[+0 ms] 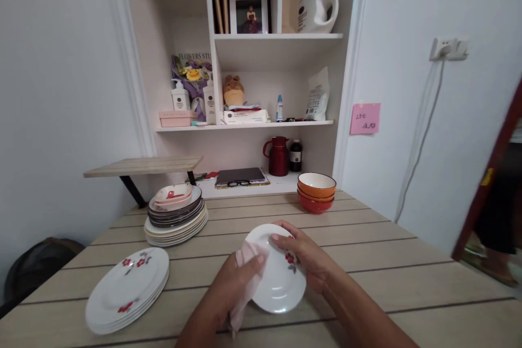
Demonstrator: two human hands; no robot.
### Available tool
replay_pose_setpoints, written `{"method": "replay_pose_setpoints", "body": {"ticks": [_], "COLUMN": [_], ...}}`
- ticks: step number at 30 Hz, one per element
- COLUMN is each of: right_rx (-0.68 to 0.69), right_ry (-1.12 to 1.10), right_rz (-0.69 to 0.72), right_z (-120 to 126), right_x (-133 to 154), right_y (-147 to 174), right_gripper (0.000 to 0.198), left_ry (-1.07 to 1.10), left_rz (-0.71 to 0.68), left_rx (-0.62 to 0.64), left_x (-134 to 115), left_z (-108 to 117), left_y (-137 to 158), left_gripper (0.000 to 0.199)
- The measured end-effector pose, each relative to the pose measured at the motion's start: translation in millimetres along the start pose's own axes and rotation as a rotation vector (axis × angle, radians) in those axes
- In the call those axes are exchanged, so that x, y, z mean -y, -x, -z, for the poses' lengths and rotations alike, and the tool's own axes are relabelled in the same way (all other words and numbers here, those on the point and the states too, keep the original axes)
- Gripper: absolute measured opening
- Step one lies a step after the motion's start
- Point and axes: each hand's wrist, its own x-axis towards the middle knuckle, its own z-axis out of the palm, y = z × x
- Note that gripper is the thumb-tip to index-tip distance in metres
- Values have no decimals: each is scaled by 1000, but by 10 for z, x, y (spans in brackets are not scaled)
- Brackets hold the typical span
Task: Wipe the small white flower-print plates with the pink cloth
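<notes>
Between my hands, above the slatted table (359, 261), a white plate (279, 285) with red flowers is held tilted toward me. My right hand (305, 255) grips its right edge, thumb on the face and fingers behind. A pale pink cloth (244, 288) is bunched in my left hand (238, 280), which presses it against the plate's left rim with the thumb on top. To the left lies a stack of matching flowered plates (134, 288). The undersides of my fingers are hidden.
At the back left stands a taller stack of plates (177, 223) topped by small pink-rimmed dishes (173, 194). Nested orange and red bowls (316, 193) sit back right. Behind are a red jug (278, 156), a dark bottle (296, 156) and a laptop (240, 176). Another person's leg (495, 261) shows far right.
</notes>
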Motion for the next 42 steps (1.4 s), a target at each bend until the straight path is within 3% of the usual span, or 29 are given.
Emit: {"method": "replay_pose_setpoints", "body": {"ticks": [2,5,13,20,25,28,32,36,42], "right_rx": [15,-70,-261,-234,-64,27,-90,-196,-237], "right_ry": [46,15,-281,-363,-114,-8,2,-150,-350], "right_rz": [-4,40,186,175,19,46,88,149,155], "right_z": [-18,-75,-219,-249,-135,-89,-120,-181,-202], "right_x": [-5,-90,-294,-365,-147,-1,-33,-234,-359], "right_y": [16,-17,-132,-158,-62,24,9,-97,-147], "right_gripper": [38,41,48,55,48,43,42,48,55], "left_ry": [-19,11,110,144,10,-103,-121,14,-39], "left_rz": [-6,-7,-87,-111,-167,-144,-118,-98,-28], "left_rx": [-5,-69,-314,-288,-149,-75,-97,-170,-272], "left_x": [16,70,208,177,80,89,121,136,194], "left_z": [17,42,-27,-11,55,93,106,75,-22], "left_y": [-16,-95,-254,-221,-122,-101,-147,-197,-176], "left_gripper": [49,52,67,70,54,48,53,63,64]}}
